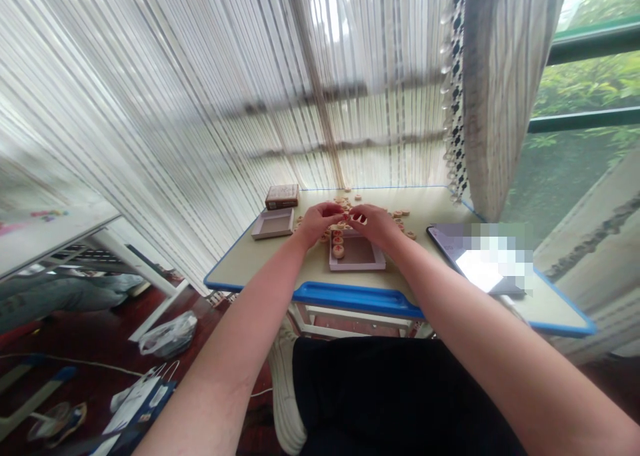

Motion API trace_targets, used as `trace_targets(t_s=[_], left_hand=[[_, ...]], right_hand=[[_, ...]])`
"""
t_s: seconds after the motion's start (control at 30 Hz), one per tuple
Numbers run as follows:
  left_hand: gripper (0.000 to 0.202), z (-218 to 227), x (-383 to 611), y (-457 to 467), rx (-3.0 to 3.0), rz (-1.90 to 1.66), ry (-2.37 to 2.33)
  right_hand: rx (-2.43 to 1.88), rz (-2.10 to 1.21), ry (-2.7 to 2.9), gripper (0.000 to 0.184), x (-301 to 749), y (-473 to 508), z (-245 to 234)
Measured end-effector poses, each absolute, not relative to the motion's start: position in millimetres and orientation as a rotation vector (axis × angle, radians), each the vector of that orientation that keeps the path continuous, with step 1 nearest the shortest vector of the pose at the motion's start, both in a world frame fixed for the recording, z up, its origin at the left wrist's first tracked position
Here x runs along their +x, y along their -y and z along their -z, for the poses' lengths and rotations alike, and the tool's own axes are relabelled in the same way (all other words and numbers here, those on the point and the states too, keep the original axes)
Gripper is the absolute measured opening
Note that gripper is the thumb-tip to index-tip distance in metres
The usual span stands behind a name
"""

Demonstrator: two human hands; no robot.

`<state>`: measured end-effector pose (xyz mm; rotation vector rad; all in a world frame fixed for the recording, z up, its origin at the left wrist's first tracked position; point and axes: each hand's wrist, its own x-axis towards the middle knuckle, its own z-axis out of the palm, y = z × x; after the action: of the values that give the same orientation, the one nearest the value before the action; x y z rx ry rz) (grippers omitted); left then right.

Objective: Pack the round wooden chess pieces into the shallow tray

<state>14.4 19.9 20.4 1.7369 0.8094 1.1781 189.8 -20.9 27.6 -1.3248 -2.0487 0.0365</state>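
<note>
Forearms (260, 316), disc (346, 217) between 2 hands (319, 221) (371, 223)

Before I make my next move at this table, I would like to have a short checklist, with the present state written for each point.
1. Near tray open and within reach: ok, it sits just in front of both hands.
2. Pieces in tray lined up: ok, they form a row along its left side.
3. Left hand and right hand holding a piece firmly: cannot tell, the fingertips meet and hide the detail.
4. Loose pieces gathered together: not ok, they lie scattered on the table.
5. Device with the lit screen apart from the hands: ok, it lies farther right.
</note>
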Motion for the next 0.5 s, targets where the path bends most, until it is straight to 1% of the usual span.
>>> trace_targets(t_s=[0.1,0.2,0.37,0.5], left_hand=[[0.039,-22.1,15.3,-17.2,1.733,-1.181,-0.811],[0.037,-24.8,15.4,-14.1,1.748,-1.178,-0.799],[0.032,-27.6,15.0,-11.6,1.805,-1.127,-0.859],[0.034,-27.1,15.9,-12.2,1.736,-1.157,-0.836]], right_hand=[[-1.3,-0.05,2.048,0.028,189.7,22.6,-28.8],[-1.319,-0.025,2.053,0.023,188.8,24.3,-29.7],[-1.4,0.043,2.1,0.025,190.0,24.3,-30.3],[-1.361,0.101,2.104,0.023,190.2,25.3,-31.3]])
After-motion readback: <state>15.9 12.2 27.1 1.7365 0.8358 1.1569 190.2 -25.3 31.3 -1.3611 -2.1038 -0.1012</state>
